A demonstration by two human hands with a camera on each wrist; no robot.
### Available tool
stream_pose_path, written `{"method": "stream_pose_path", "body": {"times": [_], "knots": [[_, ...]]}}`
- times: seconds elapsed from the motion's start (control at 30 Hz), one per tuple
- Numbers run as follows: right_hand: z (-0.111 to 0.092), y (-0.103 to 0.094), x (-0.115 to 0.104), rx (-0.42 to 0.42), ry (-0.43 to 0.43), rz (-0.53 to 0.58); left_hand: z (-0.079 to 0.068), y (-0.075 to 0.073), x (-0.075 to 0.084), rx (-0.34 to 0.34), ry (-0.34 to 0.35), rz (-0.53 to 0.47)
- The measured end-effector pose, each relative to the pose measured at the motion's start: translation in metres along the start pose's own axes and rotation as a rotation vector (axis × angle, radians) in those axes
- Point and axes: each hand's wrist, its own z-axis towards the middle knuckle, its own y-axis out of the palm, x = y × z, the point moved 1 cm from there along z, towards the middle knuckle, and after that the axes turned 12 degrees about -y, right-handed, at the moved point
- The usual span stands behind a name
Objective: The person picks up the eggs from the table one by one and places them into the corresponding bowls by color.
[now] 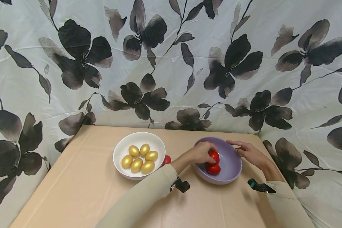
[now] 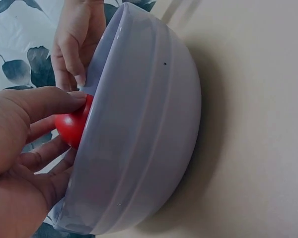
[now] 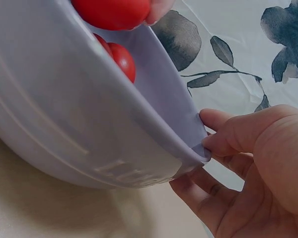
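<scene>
My left hand (image 1: 201, 152) pinches a red egg (image 2: 72, 124) between thumb and fingers, at the left inner side of the purple bowl (image 1: 230, 172). Inside that bowl lie more red eggs (image 3: 123, 62), close below the held one. On the opposite side, my right hand (image 1: 251, 154) grips the bowl's rim, its thumb and fingers about the edge in the right wrist view. To the left stands a white bowl (image 1: 118, 158) with several golden eggs (image 1: 136, 165) in it. Another red egg (image 1: 167, 160) shows partly between the two bowls, behind my left forearm.
Both bowls stand on a table with a light tan cover (image 1: 82, 183). A white cloth with dark flowers (image 1: 188, 79) hangs behind the table and along its sides. My left sleeve (image 1: 148, 193) crosses in front of the white bowl.
</scene>
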Motion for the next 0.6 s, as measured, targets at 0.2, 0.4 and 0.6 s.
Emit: {"method": "stream_pose_path", "body": {"times": [0.2, 0.4, 0.6], "knots": [[0.0021, -0.0004, 0.0055, 0.000, 0.004, -0.038, -0.0003, 0.0014, -0.0001, -0.007, 0.014, 0.032], [0.0031, -0.0010, 0.0095, 0.000, 0.000, -0.028, -0.0015, -0.0004, 0.0007, 0.007, 0.037, 0.052], [0.0030, -0.0011, 0.0099, -0.001, -0.008, -0.033, -0.0059, -0.0041, -0.0015, -0.019, 0.024, -0.013]]}}
